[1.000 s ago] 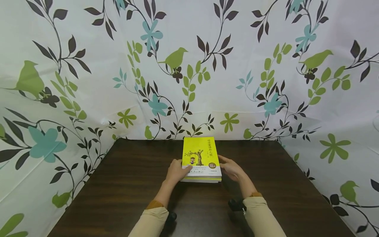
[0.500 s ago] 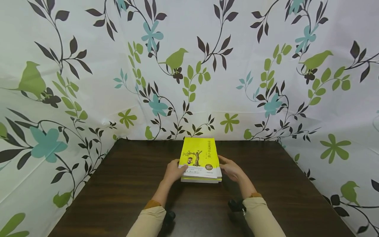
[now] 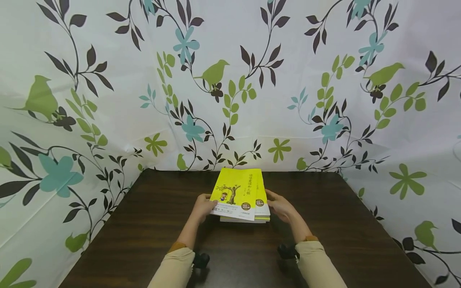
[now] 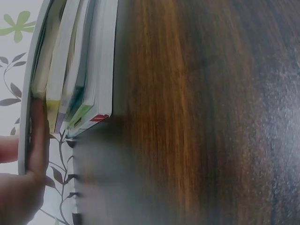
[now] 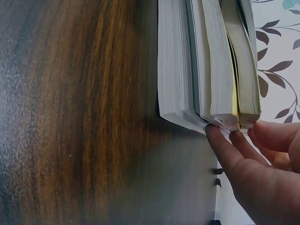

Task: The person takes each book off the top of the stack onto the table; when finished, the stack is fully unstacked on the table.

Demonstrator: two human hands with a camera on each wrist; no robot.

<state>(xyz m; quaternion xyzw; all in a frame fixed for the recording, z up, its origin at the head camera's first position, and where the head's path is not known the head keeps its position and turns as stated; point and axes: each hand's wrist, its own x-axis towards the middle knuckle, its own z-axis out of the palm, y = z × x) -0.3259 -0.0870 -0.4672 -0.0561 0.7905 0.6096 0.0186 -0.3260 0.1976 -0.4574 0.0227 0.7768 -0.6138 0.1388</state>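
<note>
Gripping the top yellow book (image 3: 234, 190) in the left hand (image 3: 202, 207), farther left and nearer than a second ago.
Pinching its near left corner with thumb above and fingers (image 4: 40, 140) beneath; resting the right hand (image 3: 282, 207), fingers relaxed, against the right edge of the stack (image 3: 239, 220), as before; uncovering more of a second yellow book (image 3: 261, 194); overlapping it askew above the dark tabletop (image 3: 324, 208), before a leaf-patterned backdrop (image 3: 309, 60).

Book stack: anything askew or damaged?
Yes: the top yellow-and-white rectangular book lies crooked, jutting left past the matching yellow-and-white book beneath; the left hand pinches the overhanging side. No damage visible.
</note>
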